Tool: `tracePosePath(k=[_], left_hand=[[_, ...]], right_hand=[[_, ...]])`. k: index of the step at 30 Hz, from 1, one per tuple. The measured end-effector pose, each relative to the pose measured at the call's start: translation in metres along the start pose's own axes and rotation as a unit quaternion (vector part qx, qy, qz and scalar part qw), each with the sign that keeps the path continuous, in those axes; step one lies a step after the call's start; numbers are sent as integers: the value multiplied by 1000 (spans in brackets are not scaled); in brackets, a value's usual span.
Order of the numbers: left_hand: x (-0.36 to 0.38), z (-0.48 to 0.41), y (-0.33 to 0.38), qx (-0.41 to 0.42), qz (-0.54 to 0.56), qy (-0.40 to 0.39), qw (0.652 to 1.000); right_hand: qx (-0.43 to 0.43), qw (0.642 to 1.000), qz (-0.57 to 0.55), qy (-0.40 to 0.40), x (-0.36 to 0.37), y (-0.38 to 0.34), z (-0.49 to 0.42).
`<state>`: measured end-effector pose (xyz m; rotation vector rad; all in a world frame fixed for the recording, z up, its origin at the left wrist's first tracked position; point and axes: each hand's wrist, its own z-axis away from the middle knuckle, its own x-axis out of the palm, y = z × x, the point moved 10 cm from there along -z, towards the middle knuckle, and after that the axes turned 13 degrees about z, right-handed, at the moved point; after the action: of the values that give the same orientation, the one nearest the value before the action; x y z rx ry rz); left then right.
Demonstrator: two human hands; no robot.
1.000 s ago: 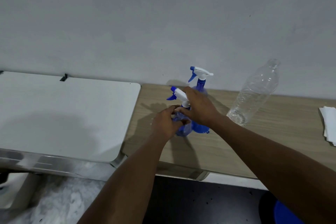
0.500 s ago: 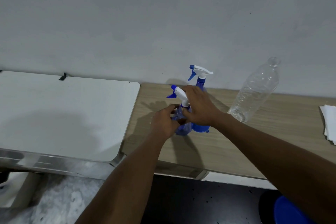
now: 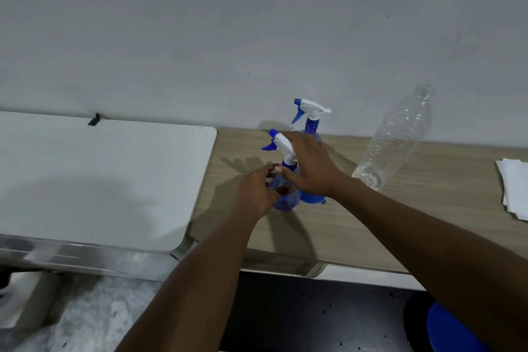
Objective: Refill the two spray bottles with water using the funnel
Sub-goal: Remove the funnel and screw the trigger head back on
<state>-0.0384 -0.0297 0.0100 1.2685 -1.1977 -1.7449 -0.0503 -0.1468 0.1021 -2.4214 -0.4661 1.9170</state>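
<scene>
A translucent blue spray bottle with a white trigger head [image 3: 286,200] was stood on a light wooden tabletop [image 3: 371,226], its body gripped by the left hand [image 3: 256,192], its trigger head clasped by the right hand [image 3: 312,169]. A second blue spray bottle [image 3: 311,124] was set just behind it.

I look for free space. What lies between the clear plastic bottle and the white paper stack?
Nothing lies there: the head view shows only bare wooden table between the clear plastic bottle and the white paper stack.

a bare plain room: white wall [image 3: 257,23], wooden table [image 3: 428,217], white table [image 3: 100,180].
</scene>
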Motion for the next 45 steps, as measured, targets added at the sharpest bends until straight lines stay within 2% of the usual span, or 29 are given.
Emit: tracePosePath(k=[5,9,15,18,22,24,28,32,35,37,40,42,45], left_hand=[[2,-1,-1,-2,10,-8,1000],[3,-1,-2,-4,24,-14,1000],[1,0,-1,5,13,-9,1000],[2,1,0,1,19,-16,1000],[-3,-1,4,-11,52,-22,998],[-5,-1,11,-9,60,-50,997],[12,9,16,-52,84,-158,982],[38,25,17,-87,87,-234,964],[33,34,4,-157,72,-256,951],[7,30,-17,-197,38,-212,957],[-60,12,-57,-199,-27,-56,978],[-97,8,-75,-194,-59,33,979],[-119,11,-78,-182,-106,75,975]], right_hand=[[46,999,-3,9,0,6,-1],[7,999,-34,-2,1,1,2],[19,1000,10,9,2,4,1],[20,999,-42,-9,4,1,4],[91,988,-126,1,6,11,5],[117,972,-201,30,4,17,10],[149,937,-304,89,0,20,21],[191,899,-388,64,4,20,24],[212,900,-381,9,11,28,38],[225,891,-394,-37,16,34,52],[235,871,-417,-110,23,36,74],[232,868,-407,-161,32,33,87],[236,887,-348,-188,43,36,99]])
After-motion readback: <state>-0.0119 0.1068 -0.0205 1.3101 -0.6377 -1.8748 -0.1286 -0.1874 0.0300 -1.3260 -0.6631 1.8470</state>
